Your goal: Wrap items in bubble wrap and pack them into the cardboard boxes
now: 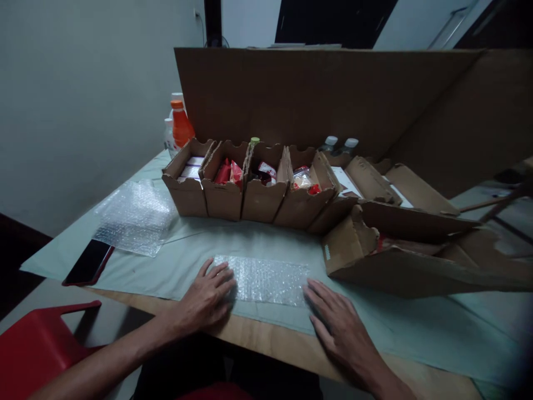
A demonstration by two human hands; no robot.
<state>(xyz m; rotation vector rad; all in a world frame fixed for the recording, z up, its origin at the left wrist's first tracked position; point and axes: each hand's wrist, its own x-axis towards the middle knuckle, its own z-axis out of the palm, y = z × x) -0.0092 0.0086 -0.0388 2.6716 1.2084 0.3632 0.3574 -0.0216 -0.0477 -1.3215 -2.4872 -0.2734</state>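
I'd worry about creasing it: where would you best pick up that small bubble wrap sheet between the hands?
Probably by a short end: the bubble wrap sheet lies flat, with the left hand and right hand at its ends. Slide fingers under an edge from the side.

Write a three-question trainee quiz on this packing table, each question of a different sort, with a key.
1. True or false: both hands lie flat, fingers spread, at the ends of the small bubble wrap sheet.
2. Multiple choice: the phone lies A) inside a cardboard bin, B) on the table's near left edge beside the larger bubble wrap sheet, C) under the right hand.
3. Fill in: the bottle behind the leftmost cardboard bin has an ____ cap.

Key
1. True: the left hand rests at the sheet's left end, the right hand at its right end.
2. B
3. orange
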